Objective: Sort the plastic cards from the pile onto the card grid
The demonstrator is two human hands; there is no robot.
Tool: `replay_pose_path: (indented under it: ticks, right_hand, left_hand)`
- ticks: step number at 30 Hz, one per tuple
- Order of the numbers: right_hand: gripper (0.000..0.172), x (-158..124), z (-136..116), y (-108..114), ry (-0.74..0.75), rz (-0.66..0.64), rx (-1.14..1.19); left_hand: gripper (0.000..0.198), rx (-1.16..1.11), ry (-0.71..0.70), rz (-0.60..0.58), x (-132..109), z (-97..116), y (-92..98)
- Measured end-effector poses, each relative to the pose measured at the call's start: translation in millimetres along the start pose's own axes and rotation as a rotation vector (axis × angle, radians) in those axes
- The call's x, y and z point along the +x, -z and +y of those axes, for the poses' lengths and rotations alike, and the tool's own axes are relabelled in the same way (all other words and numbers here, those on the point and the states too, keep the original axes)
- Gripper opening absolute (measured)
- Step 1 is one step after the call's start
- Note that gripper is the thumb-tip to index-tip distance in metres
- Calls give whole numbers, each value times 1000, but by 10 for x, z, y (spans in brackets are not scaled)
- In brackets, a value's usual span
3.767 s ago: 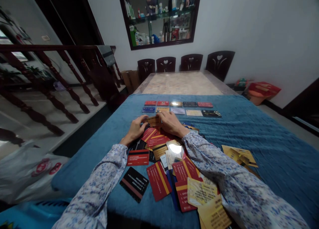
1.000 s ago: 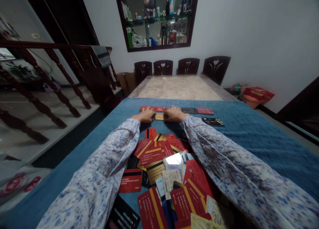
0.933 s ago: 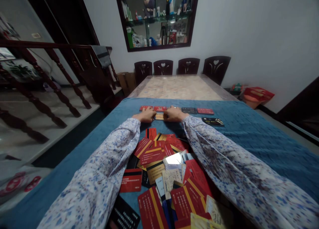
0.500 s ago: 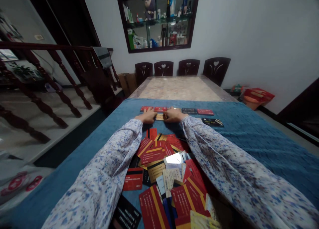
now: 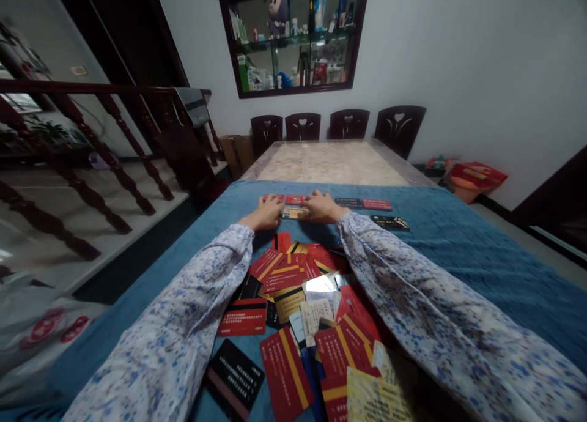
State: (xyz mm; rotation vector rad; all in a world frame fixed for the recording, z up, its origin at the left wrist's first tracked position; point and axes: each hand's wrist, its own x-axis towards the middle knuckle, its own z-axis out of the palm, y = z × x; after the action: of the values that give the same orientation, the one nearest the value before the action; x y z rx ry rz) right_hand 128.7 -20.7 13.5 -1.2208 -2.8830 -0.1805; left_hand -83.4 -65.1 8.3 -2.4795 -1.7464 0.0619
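A gold-yellow card (image 5: 296, 213) lies flat on the blue cloth between my two hands. My left hand (image 5: 265, 214) is at its left side, fingers apart and bent downward, holding nothing. On the other side, my right hand (image 5: 322, 208) rests with spread fingers, its thumb by the card's right edge. Whether fingertips touch the card is hard to tell. Behind it, a row holds a red card (image 5: 296, 199), another partly under my left fingers, a dark card (image 5: 348, 202) and a red card (image 5: 377, 205). A black card (image 5: 389, 222) lies right of my right hand.
A loose heap of red, gold, black and white cards (image 5: 287, 373) spreads between my forearms. The blue cloth (image 5: 458, 251) covers the near part of the table (image 5: 321, 159). Chairs (image 5: 302, 127) stand at the far end, a wooden railing (image 5: 110, 159) at left.
My left hand has drawn slightly left and away from the gold-yellow card. My right hand's fingers have spread and lifted a little. The view has shifted slightly.
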Motion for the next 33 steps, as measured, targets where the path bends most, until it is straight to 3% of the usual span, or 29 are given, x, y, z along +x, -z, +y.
replay_pose_path:
  ticks: [15,21,26,33]
  right_hand:
    - [38,-411,-358,70,143,106,36]
    - [35,-529,-469,25,239,106,55]
    - [33,-605,-711,-11,278,127,94]
    - [34,-637,-932,-82,400,117,141]
  left_hand:
    - [38,0,0,101,-897,-97,-125]
    - [38,-49,9,121,-1176,0,-125]
    - [34,-106,16,113,-1383,120,-61]
    - [25,-203,-9,103,-1487,236,-125]
